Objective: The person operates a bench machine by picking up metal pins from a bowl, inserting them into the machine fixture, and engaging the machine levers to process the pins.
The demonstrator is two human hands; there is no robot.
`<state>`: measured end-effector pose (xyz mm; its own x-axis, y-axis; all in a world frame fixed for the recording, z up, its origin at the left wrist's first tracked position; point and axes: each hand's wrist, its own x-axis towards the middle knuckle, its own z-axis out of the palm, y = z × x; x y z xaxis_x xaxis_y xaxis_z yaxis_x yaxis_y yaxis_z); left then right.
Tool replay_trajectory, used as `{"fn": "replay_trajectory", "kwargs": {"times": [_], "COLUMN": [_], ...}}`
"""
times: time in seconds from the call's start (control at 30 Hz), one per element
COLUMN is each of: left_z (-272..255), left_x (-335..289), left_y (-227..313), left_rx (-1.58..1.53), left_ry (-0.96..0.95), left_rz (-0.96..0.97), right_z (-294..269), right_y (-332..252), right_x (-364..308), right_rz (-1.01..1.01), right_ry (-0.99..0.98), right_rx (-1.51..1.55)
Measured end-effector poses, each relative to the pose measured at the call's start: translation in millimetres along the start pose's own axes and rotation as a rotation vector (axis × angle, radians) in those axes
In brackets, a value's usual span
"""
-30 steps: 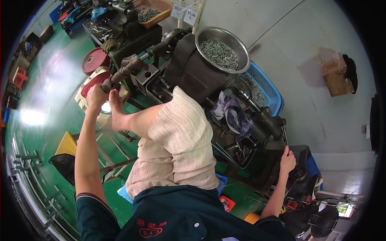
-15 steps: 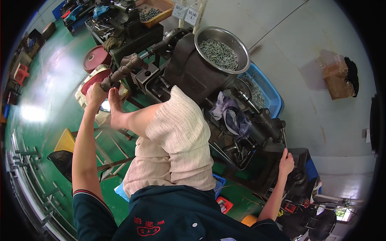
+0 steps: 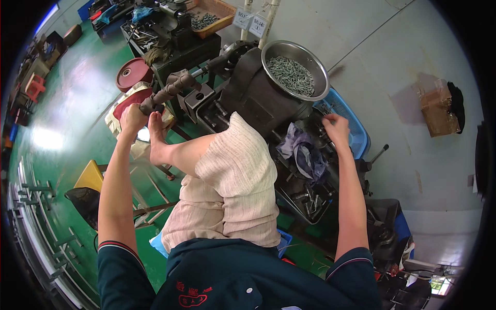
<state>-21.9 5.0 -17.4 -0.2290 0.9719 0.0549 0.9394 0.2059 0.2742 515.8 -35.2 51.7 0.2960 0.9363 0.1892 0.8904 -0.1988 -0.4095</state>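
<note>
My left hand [image 3: 133,118] is closed round the end of a brown wrapped lever [image 3: 168,91] that sticks out from a dark bench machine [image 3: 253,95]. My bare foot [image 3: 156,129] is raised right beside that grip. My right hand [image 3: 337,129] is at the machine's spindle area, between a blue basket [image 3: 363,140] and a crumpled purple rag [image 3: 302,152]. Its fingers are curled together; what they hold, if anything, is too small to see. On top of the machine, a steel bowl [image 3: 325,85] holds many small metal pins. A black-tipped lever [image 3: 381,154] juts out to the right of my forearm.
Below the rag, loose tools lie in a dark tray [image 3: 312,219]. A red round stool [image 3: 133,75] and a yellow chair [image 3: 89,176] stand on the left. Beyond is another machine [image 3: 175,31] with an orange basket [image 3: 222,23]. A cardboard box [image 3: 438,111] lies on the right.
My right hand has let go of the lever at the lower right and moved up to the spindle beside the blue basket. The lever has swung outward. My left hand keeps its hold.
</note>
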Motion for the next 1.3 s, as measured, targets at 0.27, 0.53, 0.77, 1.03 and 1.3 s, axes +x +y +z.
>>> {"fn": "replay_trajectory", "kwargs": {"times": [0.27, 0.53, 0.77, 1.03, 1.3], "left_z": [1, 16, 7, -2, 0], "left_x": [-55, -81, -79, -83, -80], "left_y": [38, 51, 55, 59, 60], "left_rx": [-0.072, -0.095, -0.072, -0.069, -0.072], "left_ry": [0.136, 0.048, 0.013, 0.048, 0.042], "left_rz": [-0.03, -0.073, -0.088, -0.084, -0.079], "right_z": [43, 33, -2, -17, -2], "right_y": [6, 15, 36, -111, -116], "right_x": [14, 24, 48, 50, 66], "right_rz": [0.091, -0.015, 0.222, -0.4, -0.252], "right_ry": [-0.183, -0.272, -0.09, 0.133, -0.222], "right_rx": [0.341, 0.332, -0.314, -0.283, -0.402]}}
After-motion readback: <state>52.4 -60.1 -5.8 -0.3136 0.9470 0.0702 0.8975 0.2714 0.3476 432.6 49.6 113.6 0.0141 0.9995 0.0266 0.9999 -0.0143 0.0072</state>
